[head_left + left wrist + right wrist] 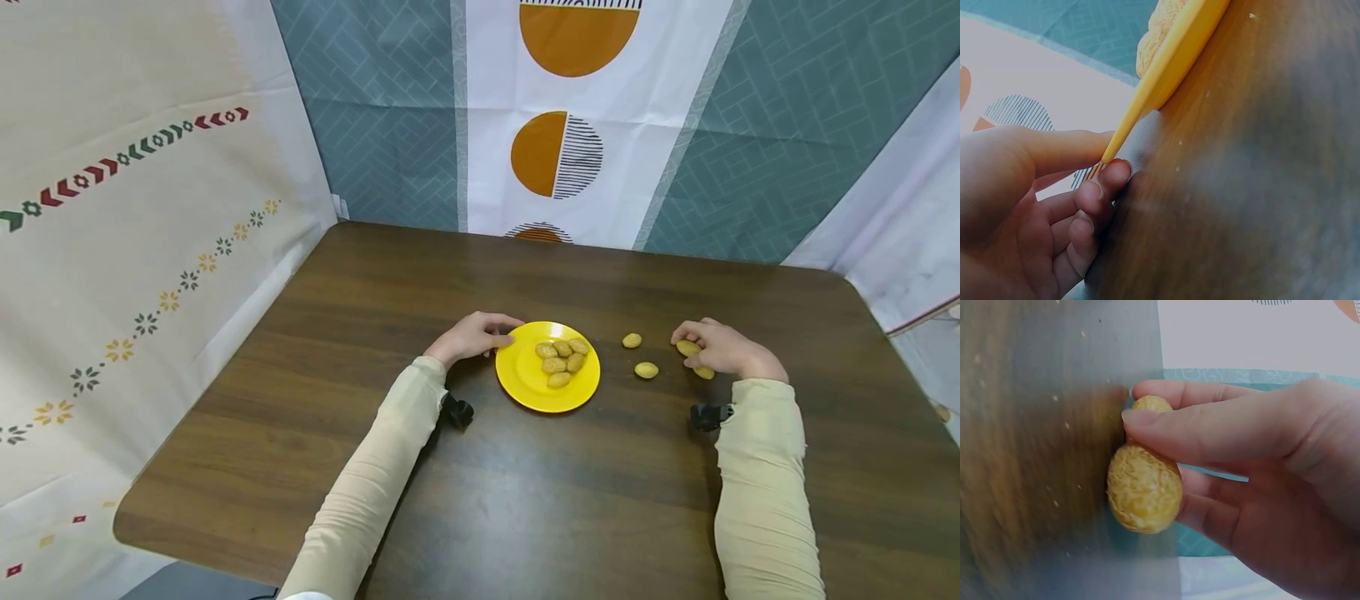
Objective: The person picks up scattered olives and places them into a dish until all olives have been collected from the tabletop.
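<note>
Currently, the left hand [472,337] pinches the yellow plate [523,371] by its rim; the right hand [726,347] pinches one oval piece [687,347], a second piece [1145,490] just beside that grip.

The counter [540,500] is dark brown with a wood grain running across it, and its visible corners are rounded. A pale sheen shows toward the near side, and the wrist views pick out small light specks on its surface. A round yellow plate [520,379] rests on it near the middle. To the plate's right, two wrinkled yellow nut-like pieces [647,370] lie loose on the wood, near each other but apart, both clear of the plate.
</note>
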Available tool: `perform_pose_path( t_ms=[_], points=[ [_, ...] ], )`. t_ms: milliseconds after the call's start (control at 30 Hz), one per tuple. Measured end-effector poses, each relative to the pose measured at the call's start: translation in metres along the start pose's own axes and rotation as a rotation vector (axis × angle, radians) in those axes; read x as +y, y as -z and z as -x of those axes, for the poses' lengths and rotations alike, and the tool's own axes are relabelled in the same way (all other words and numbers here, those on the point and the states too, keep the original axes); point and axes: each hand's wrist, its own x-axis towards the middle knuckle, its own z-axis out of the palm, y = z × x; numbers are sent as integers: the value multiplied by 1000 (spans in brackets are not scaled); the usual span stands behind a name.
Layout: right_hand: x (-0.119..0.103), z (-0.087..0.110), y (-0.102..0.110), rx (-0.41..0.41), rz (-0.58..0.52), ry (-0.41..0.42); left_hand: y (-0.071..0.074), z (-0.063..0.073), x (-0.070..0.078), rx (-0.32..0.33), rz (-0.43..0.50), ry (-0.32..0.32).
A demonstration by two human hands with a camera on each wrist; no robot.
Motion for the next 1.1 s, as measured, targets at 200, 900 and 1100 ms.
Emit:
perform_pose_path(
  t_ms=[200, 900, 1100],
  points=[
    [-5, -4, -7, 48, -12, 13, -3, 1, 0, -19, -2, 17],
    [-43, -11, -1, 121, -141, 70, -3, -1, -1, -12, -14, 1],
    [-62, -22, -4, 164, -211, 130, 0, 1, 1, 0, 1, -9]
  ],
)
